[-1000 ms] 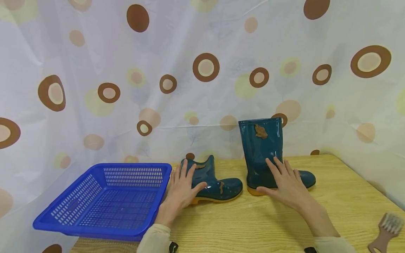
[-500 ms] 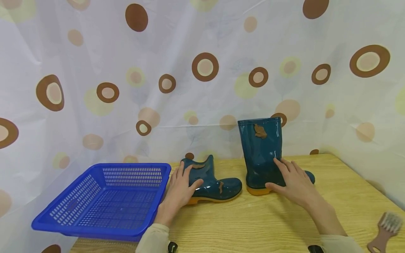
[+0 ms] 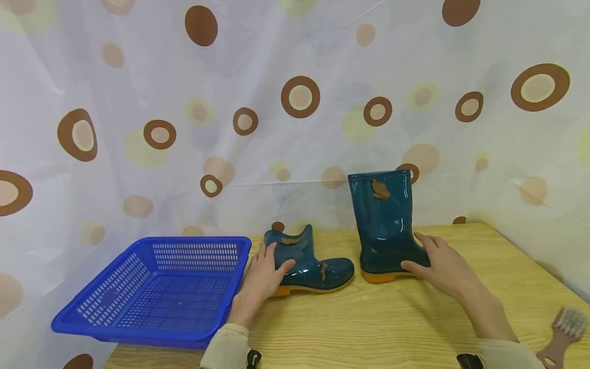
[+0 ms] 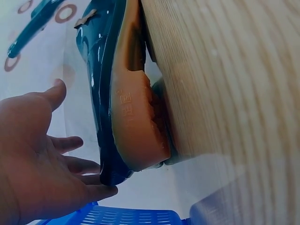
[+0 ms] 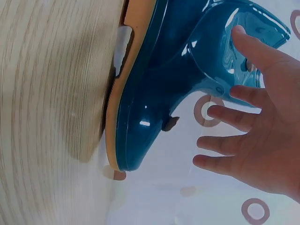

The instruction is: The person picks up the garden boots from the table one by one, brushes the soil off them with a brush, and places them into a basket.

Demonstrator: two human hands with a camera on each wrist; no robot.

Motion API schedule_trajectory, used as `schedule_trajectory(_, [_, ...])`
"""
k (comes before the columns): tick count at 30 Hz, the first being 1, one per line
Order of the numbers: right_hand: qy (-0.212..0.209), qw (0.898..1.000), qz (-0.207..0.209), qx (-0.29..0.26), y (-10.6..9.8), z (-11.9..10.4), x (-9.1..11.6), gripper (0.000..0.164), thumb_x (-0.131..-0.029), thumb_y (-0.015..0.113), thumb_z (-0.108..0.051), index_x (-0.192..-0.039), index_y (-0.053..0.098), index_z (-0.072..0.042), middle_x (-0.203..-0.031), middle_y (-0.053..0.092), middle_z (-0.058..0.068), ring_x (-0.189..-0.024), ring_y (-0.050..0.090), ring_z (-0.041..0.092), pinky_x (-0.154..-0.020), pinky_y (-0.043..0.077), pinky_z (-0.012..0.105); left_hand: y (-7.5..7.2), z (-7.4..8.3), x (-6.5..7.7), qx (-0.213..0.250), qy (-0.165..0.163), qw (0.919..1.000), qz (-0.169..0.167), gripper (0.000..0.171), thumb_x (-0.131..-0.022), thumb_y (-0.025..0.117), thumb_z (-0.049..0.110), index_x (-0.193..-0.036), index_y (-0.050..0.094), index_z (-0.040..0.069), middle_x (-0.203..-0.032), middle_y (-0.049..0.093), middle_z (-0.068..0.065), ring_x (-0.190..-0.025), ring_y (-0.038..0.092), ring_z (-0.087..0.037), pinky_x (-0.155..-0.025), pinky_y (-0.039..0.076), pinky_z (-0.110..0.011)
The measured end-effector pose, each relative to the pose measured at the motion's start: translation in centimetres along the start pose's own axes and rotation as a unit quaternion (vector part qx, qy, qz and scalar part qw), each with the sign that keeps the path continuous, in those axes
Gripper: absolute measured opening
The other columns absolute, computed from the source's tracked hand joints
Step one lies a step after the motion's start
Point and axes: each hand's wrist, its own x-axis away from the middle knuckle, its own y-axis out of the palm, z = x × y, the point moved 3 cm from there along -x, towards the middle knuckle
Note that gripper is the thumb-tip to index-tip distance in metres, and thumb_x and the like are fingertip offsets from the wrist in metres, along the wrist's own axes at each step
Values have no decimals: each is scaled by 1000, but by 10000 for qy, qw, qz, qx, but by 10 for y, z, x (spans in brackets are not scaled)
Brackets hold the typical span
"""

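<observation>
Two glossy dark teal rubber boots with orange soles stand on the table, both with brown patches. The left boot point(image 3: 301, 259) has a low, dipped top; the right boot point(image 3: 383, 220) rises tall and upright. My left hand point(image 3: 260, 281) is spread at the heel side of the left boot, holding nothing; whether its fingertips touch is unclear. Over the toe of the right boot hovers my right hand point(image 3: 446, 267), hiding most of that toe. In the right wrist view its fingers point(image 5: 225, 145) are straight and apart from the boot's toe end.
A blue plastic basket point(image 3: 138, 335) with slotted walls sits at the table's left edge. A brush point(image 3: 566, 328) with pale bristles lies at the front right. Behind the wooden table point(image 3: 350, 328) hangs a white sheet point(image 3: 258, 51) with brown circles.
My right hand has moved right, from in front of the tall boot's foot to over its toe. My left hand's fingers have drawn down slightly. Both boots stay in place.
</observation>
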Motion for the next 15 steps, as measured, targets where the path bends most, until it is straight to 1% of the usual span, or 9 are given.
schedule_trajectory(4, [153, 9998, -103, -32, -4, 6, 2, 93, -91, 62, -58, -147, 32, 11, -138, 39, 44, -120, 47, 59, -90, 44, 70, 0, 1, -1, -8, -61, 10000, -22, 79, -97, 52, 57, -155, 29, 10, -164, 16, -24, -148, 23, -46, -119, 22, -63])
schedule_trajectory(8, [287, 9993, -206, -100, -7, 14, 3, 94, -91, 61, -58, -147, 31, 11, -138, 38, 45, -116, 49, 60, -86, 45, 70, -1, 1, -1, 83, -130, 9999, -26, 79, -97, 53, 57, -156, 29, 10, -164, 16, -24, -148, 24, -46, -119, 22, -63])
schedule_trajectory(12, [440, 9984, -330, -160, -8, 24, 4, 96, -91, 61, -59, -148, 29, 12, -138, 34, 47, -115, 46, 64, -85, 44, 71, -1, 0, 0, 134, -257, 9996, -30, 80, -96, 53, 58, -156, 29, 11, -164, 16, -23, -148, 24, -46, -119, 22, -63])
schedule_trajectory(15, [511, 9979, -365, -152, -10, 32, 6, 96, -92, 61, -58, -147, 29, 13, -139, 31, 49, -115, 44, 67, -86, 44, 72, -1, 0, 1, 130, -291, 9995, -41, 79, -96, 53, 58, -156, 29, 11, -164, 17, -23, -147, 24, -47, -118, 22, -64])
